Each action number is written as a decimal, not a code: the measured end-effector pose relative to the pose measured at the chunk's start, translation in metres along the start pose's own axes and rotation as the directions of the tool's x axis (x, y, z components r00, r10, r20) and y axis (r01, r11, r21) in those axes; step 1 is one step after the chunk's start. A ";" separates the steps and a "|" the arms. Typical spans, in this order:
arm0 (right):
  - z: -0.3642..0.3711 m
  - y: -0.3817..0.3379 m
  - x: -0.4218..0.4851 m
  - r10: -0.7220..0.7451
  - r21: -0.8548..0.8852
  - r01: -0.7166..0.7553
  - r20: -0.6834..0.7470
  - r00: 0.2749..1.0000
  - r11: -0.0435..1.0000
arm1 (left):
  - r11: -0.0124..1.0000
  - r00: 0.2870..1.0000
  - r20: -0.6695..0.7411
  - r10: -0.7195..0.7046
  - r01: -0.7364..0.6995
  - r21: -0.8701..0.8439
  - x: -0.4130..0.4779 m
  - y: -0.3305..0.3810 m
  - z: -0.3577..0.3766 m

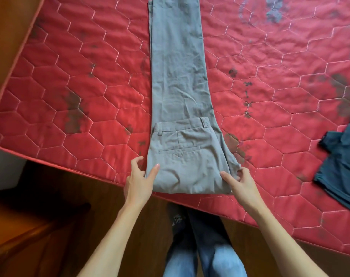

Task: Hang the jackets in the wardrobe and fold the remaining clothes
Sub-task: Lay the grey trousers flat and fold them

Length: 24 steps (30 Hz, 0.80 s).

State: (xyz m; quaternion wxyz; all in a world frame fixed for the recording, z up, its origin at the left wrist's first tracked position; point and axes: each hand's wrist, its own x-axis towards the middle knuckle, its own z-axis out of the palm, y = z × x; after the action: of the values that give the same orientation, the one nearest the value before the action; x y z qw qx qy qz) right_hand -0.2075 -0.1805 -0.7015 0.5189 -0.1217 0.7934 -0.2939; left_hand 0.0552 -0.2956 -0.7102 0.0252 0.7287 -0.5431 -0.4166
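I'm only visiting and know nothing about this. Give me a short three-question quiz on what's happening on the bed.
1. True or false: the grey trousers hang on a hanger.
2. Which end of the trousers is folded over? A) waist B) cuffs C) neither
3. Fill in: the dark blue garment lies on the red mattress to the person's ____.
Key: 1 false; 2 A; 3 right.

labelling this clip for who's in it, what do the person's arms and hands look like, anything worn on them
Both forearms are bare, with no sleeves in view. The left hand and right hand wear no gloves, and no rings, watch or bracelets show.
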 end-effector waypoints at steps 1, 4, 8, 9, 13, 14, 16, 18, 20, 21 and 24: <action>-0.002 -0.002 -0.008 -0.017 0.017 0.017 0.006 1.000 1.000 | 0.999 1.000 0.005 0.024 -0.024 -0.028 -0.008 0.000 -0.004; -0.008 -0.015 -0.023 -0.114 0.073 0.112 0.021 0.993 0.991 | 0.973 0.993 0.052 0.102 -0.089 -0.214 -0.026 0.013 -0.021; -0.017 -0.067 -0.022 -0.165 0.189 0.164 -0.009 0.986 0.968 | 0.903 0.976 0.046 0.215 -0.180 -0.390 -0.018 0.046 -0.055; -0.018 -0.085 -0.019 -0.177 0.209 0.176 -0.014 0.984 0.962 | 0.877 0.974 0.048 0.221 -0.177 -0.447 -0.012 0.059 -0.062; -0.016 -0.148 0.013 -0.205 0.318 0.194 0.003 0.979 0.928 | 0.791 0.971 0.018 0.240 -0.185 -0.583 0.029 0.107 -0.077; -0.015 -0.162 0.025 -0.210 0.314 0.196 0.012 0.978 0.929 | 0.784 0.968 0.008 0.250 -0.198 -0.588 0.043 0.116 -0.078; -0.012 -0.185 0.054 -0.221 0.316 0.203 0.021 0.975 0.927 | 0.798 0.966 -0.020 0.257 -0.223 -0.560 0.072 0.133 -0.078; -0.009 -0.202 0.086 -0.219 0.321 0.196 0.037 0.975 0.927 | 0.838 0.964 -0.058 0.260 -0.255 -0.483 0.103 0.148 -0.072; -0.008 -0.211 0.118 -0.203 0.300 0.178 0.054 0.978 0.937 | 0.875 0.967 -0.081 0.242 -0.253 -0.411 0.137 0.158 -0.062; -0.006 -0.213 0.134 -0.192 0.278 0.169 0.055 0.980 0.945 | 0.891 0.972 -0.084 0.217 -0.233 -0.390 0.155 0.161 -0.057; 0.001 -0.210 0.179 -0.156 0.149 0.150 0.024 0.988 0.977 | 0.936 0.980 -0.110 0.169 -0.194 -0.295 0.204 0.161 -0.039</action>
State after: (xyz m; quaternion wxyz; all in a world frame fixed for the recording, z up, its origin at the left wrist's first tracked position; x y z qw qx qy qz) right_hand -0.3074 -0.4378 -0.7117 0.5164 -0.1491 0.7485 -0.3884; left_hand -0.0310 -0.5439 -0.7242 0.1978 0.6796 -0.5359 -0.4603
